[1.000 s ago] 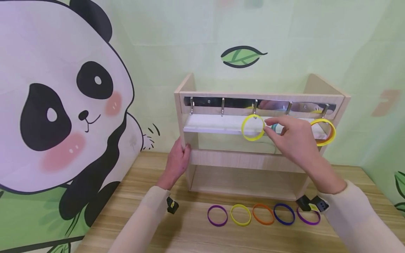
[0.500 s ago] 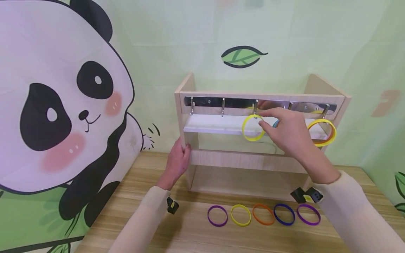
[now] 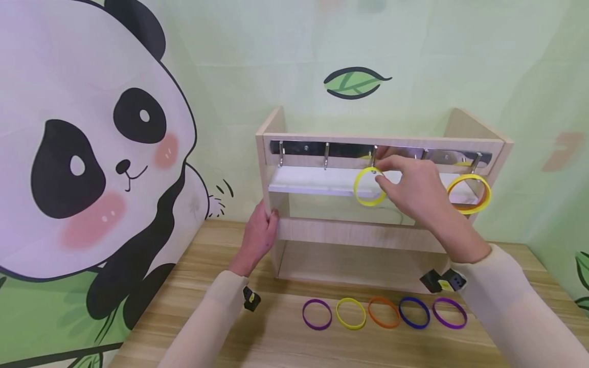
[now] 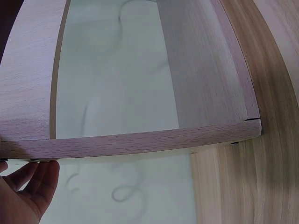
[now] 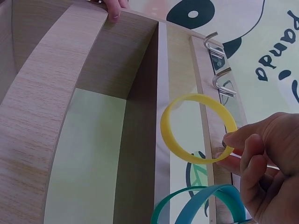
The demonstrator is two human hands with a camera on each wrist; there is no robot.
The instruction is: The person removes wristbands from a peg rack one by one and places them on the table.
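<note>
My right hand [image 3: 411, 186] pinches a yellow silicone wristband [image 5: 170, 140] between thumb and fingers. In the head view the band's top overlaps the lower end of the middle hook [image 3: 375, 156] on the metal hook rail [image 3: 349, 149]. Teal and blue wristbands [image 5: 194, 205] hang below that hand in the right wrist view; the hand hides them from the head view. On the rightmost hook hang yellow and orange wristbands [image 3: 486, 199]. My left hand [image 3: 258, 232] holds the left side panel of the wooden shelf [image 3: 359, 232], its fingers behind the edge.
Several wristbands lie in a row on the wooden table [image 3: 276, 337] before the shelf: purple [image 3: 303, 319], yellow [image 3: 338, 314], orange [image 3: 384, 326], blue [image 3: 416, 326] and purple [image 3: 453, 325]. Two hooks [image 3: 326, 156] at the left carry nothing. A panda-printed wall [image 3: 221, 102] stands behind.
My right hand has shifted left, its thumb and fingers now overlapping the yellow wristband's edge. The teal band glimpsed behind it is now hidden. My left hand stays on the panel.
</note>
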